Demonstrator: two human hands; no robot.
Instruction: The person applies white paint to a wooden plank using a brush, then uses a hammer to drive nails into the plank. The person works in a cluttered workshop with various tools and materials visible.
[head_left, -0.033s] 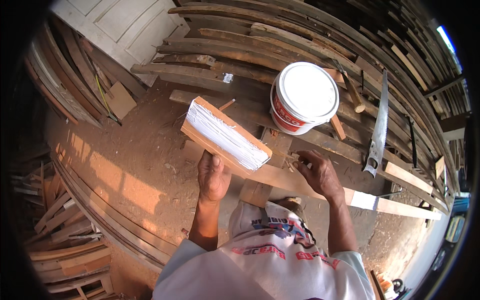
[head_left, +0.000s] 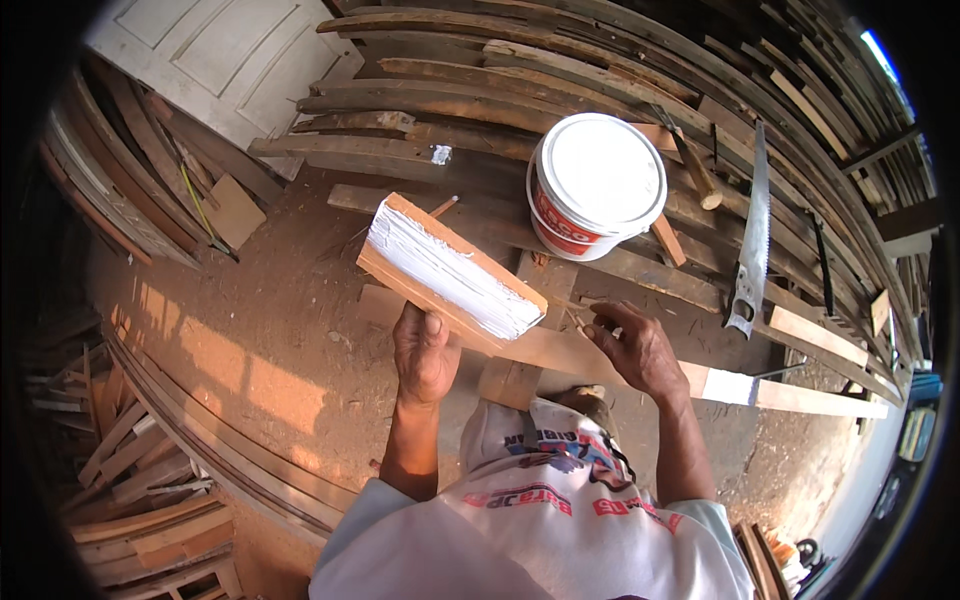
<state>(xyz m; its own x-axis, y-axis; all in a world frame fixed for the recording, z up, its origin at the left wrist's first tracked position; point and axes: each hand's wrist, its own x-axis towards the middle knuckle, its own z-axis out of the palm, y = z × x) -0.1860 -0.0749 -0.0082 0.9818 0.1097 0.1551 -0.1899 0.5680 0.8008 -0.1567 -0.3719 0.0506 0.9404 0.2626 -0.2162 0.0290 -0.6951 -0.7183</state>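
Observation:
My left hand grips a wooden block by its lower edge, thumb on the near side. The block's upper face carries a streaky white coating, and it is held tilted above a long board. My right hand is closed in a pinch just past the block's right end. A thin wooden stick seems to stick out from its fingertips, partly hidden by them. Beneath both hands runs the long pale board, with a white patch on it to the right.
Beyond the block stands a lidded white bucket with a red label. A hammer and a handsaw lie to its right on long planks. A white panelled door leans at the far left; scrap wood is piled at the left.
The surroundings, bucket and tools included, have shifted slightly left and up in the picture. Both hands and the block stay almost where they were.

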